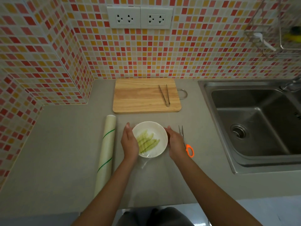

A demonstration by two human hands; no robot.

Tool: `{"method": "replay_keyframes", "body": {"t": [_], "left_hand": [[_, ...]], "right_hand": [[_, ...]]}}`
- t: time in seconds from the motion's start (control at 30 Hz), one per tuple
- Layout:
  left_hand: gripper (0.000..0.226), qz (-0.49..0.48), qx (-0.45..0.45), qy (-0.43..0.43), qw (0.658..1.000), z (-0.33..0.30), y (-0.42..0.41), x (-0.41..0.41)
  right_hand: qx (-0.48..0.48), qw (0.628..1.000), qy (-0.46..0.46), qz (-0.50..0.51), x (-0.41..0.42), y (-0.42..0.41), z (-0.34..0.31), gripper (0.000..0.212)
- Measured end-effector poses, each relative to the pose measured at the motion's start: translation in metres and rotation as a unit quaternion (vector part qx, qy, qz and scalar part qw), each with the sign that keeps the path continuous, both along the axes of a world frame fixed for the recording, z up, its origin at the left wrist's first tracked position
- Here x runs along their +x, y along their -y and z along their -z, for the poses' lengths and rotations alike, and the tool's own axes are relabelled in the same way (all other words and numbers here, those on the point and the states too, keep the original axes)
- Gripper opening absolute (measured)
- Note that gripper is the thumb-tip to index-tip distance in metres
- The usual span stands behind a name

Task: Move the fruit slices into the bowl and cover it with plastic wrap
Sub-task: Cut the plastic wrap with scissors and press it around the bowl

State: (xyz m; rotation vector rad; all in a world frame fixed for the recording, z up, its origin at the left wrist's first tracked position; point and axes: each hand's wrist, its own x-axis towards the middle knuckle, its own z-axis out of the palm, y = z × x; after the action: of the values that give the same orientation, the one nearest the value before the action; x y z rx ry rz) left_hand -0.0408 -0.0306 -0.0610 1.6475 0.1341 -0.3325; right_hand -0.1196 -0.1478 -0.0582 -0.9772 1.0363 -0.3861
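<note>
Pressing flat with straight fingers, the left hand (129,142) is held against the left side of the white bowl (160,134), and the right hand (176,143) is held against its right side the same way. Nothing is gripped by either hand. Green fruit slices (147,141) are seen lying inside the bowl. Clear plastic wrap (145,162) is stretched over the bowl, and a loose bit is bunched at the near edge. The bowl is set on the grey counter (65,152). Scissors (187,144) with orange handles are laid just beside the right hand. A long roll of wrap (106,150) is laid left of the left hand. Farther back, metal tongs (165,95) are rested on a wooden cutting board (140,97). A steel sink (254,121) is seen on the right
</note>
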Motion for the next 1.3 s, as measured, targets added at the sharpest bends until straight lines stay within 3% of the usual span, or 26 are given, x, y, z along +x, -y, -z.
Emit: {"method": "replay_keyframes", "body": {"t": [0.2, 0.47, 0.6, 0.77, 0.9, 1.3], "left_hand": [[0.043, -0.035, -0.049, -0.061, 0.996, 0.003, 0.006, 0.013], [0.027, 0.018, -0.054, -0.159, 0.986, -0.001, 0.01, 0.025], [0.029, 0.004, -0.089, -0.187, 0.978, -0.001, 0.013, 0.032], [0.036, -0.024, -0.152, -0.283, 0.947, 0.001, 0.011, 0.033], [0.015, 0.007, -0.18, -0.313, 0.933, 0.004, 0.007, 0.041], [0.014, 0.06, -0.014, -0.265, 0.962, 0.005, 0.008, 0.061]], "right_hand": [[-0.024, 0.999, 0.046, 0.016, -0.001, -0.001, 0.009, 0.017], [-0.139, 0.99, 0.016, -0.028, 0.007, -0.001, 0.012, 0.022], [-0.156, 0.987, 0.013, -0.014, 0.007, -0.003, 0.012, 0.025], [-0.169, 0.986, 0.001, -0.011, 0.009, -0.002, 0.014, 0.029], [-0.182, 0.983, -0.001, -0.012, 0.007, -0.003, 0.016, 0.03], [-0.175, 0.985, -0.008, 0.01, 0.008, -0.007, 0.018, 0.032]]}}
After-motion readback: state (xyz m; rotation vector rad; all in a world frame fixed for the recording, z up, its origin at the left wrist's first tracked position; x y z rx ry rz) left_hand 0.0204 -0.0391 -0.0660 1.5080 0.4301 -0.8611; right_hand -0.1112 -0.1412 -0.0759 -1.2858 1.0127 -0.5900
